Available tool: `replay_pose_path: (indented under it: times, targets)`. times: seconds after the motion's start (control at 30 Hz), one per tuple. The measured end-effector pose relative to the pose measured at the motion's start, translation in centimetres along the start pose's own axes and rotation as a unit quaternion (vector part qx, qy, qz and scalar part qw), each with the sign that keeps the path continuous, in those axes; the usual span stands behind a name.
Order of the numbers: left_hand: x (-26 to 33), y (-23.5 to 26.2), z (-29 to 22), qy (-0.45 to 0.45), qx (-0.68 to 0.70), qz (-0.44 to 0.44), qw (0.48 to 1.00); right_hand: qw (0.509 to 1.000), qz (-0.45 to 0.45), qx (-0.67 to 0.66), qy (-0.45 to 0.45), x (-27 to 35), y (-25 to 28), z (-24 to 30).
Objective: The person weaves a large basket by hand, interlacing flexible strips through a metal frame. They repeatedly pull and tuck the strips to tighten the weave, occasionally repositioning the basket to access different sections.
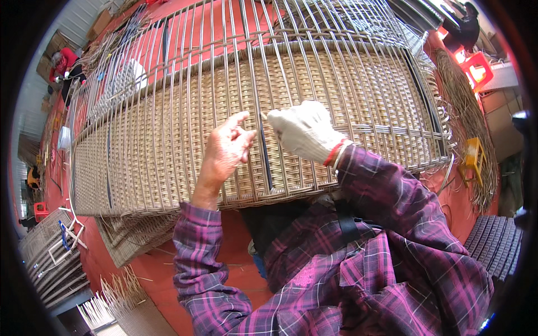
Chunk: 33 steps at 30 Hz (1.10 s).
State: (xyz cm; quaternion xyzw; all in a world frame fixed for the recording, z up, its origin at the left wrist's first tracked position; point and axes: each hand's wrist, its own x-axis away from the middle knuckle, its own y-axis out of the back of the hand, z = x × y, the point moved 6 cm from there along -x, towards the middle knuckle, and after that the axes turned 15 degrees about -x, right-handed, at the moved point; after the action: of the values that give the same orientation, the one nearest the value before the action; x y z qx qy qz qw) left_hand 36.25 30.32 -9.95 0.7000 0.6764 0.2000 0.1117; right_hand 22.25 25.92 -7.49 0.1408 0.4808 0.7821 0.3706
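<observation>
A large woven panel of tan wicker (224,95) lies across in front of me, with long brown-grey strands (190,117) running over it and past its far edge. Above its middle hovers my left hand (223,150), bare, index finger and thumb apart, the other fingers partly curled, nothing seen in it. Just to its right, my right hand (305,131) in a white knitted glove is closed over the panel. A small tan tip shows at its fingers; I cannot tell what it is. Between the hands runs a dark bar (262,140). Pale strands (386,130) are woven crosswise at the right.
Long loose strands (459,106) are heaped at the right, beside a yellow stool (474,159) and a red stool (477,71). Woven pieces (47,266) are stacked at the lower left. One person (67,67) works at the far left, another (464,28) at the far right.
</observation>
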Motion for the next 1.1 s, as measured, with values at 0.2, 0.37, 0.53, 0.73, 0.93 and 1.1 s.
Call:
replay_pose_path:
  times: [0.2,0.37,0.53,0.73,0.93,1.1]
  targets:
    - [-2.6,-1.7,2.0,0.056,-0.015,0.144,0.988,0.952,-0.053,-0.287,-0.093,-0.4,-0.9,-2.4]
    - [-1.8,-0.4,2.4,0.088,0.032,0.196,0.976,0.915,0.002,-0.389,-0.107,0.1,-1.7,-3.6]
    - [-1.2,-1.3,1.8,0.072,0.094,0.193,0.974,0.966,-0.003,-0.253,-0.052,-0.4,-2.4,-2.6]
    - [-1.8,-1.3,1.8,0.047,-0.018,0.22,0.974,0.94,-0.054,-0.332,-0.058,0.2,-2.0,-2.6]
    - [2.2,6.5,1.0,0.074,-0.121,0.06,0.988,0.957,-0.19,-0.165,0.144,-0.1,1.2,2.3]
    - [4.1,7.2,-0.8,-0.037,-0.148,-0.012,0.988,0.929,0.06,-0.357,0.069,-2.8,-2.3,5.2]
